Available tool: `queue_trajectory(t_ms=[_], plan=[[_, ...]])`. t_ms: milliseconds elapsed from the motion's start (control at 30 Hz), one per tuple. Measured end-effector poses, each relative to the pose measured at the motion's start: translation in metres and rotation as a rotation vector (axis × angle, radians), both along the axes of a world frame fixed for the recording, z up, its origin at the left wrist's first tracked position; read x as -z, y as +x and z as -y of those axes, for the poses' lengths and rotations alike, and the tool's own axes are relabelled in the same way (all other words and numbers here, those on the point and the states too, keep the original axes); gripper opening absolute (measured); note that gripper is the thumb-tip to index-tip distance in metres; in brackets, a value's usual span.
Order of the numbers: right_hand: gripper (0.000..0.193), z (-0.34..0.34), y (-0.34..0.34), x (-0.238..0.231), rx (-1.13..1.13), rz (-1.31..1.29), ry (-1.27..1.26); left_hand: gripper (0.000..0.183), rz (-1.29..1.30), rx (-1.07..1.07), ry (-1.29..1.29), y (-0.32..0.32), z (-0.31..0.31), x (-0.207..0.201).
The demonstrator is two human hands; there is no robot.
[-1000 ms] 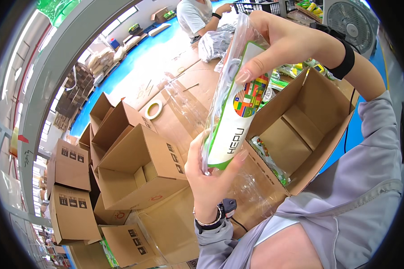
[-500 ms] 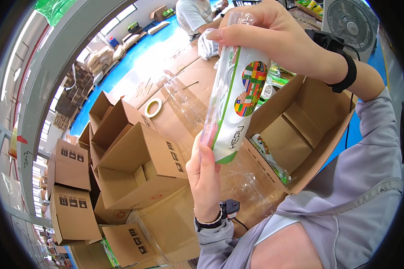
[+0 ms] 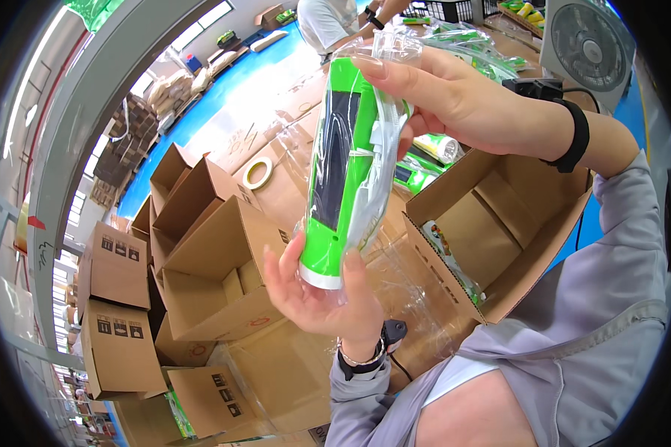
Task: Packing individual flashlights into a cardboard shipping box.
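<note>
Upright in front of me is a long green device with a dark glossy panel and a white end (image 3: 321, 246), sealed in a clear plastic bag with a coiled white cable beside it. My right hand (image 3: 470, 93) pinches the top of the bag between thumb and fingers. From below, my left hand (image 3: 328, 309) holds the lower end, thumb on one side and fingers spread on the other. Right of them stands an open cardboard box (image 3: 533, 201); one bagged white-and-green item (image 3: 451, 257) lies along its inner near-left side.
Several open cardboard boxes (image 3: 216, 276) crowd the left. A tape roll (image 3: 258, 173) lies on the cardboard-covered table. Bagged green items (image 3: 425, 167) are heaped behind the right-hand box. Another person (image 3: 324, 26) works at the far side, and a fan (image 3: 590, 51) stands far right.
The bagged device has been turned round: its white printed side faced me before, and its green side with the dark panel does now. It has moved slightly left and down.
</note>
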State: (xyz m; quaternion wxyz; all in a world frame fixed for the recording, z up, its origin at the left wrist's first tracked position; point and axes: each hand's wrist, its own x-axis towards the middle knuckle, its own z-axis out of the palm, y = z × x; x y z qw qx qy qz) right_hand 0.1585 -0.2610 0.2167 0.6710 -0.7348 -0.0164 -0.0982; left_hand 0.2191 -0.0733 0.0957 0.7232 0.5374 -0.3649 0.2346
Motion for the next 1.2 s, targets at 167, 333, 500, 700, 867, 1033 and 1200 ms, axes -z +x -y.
queue_trajectory(t_ms=[167, 333, 500, 700, 867, 1033, 1200], plan=[[0.046, -0.01, 0.001, 0.001, 0.12, 0.292, -0.074, 0.06, -0.19, 0.182, -0.081, 0.0, 0.005, -0.004], [0.048, -0.014, -0.001, -0.002, 0.134, 0.227, -0.015, 0.063, -0.315, 0.527, 0.222, 0.006, -0.005, -0.003], [0.051, -0.026, -0.01, 0.002, -0.138, 0.309, -0.107, 0.06, -0.321, 0.4, 0.079, 0.003, -0.006, 0.0], [0.044, -0.039, -0.006, 0.024, -0.045, 0.256, -0.048, 0.057, -0.234, 0.271, 0.16, -0.017, 0.0, 0.006], [0.039, -0.04, -0.021, 0.005, -0.002, 0.252, 0.034, 0.062, -0.038, 0.37, 0.182, -0.035, 0.004, 0.0], [0.04, 0.015, -0.049, -0.036, -0.072, -0.467, -0.14, 0.056, 0.001, 0.5, 0.379, -0.003, 0.01, 0.005], [0.056, 0.067, -0.066, 0.028, -0.401, -1.184, -0.568, 0.069, -0.364, 0.723, 0.478, 0.012, 0.021, 0.004]])
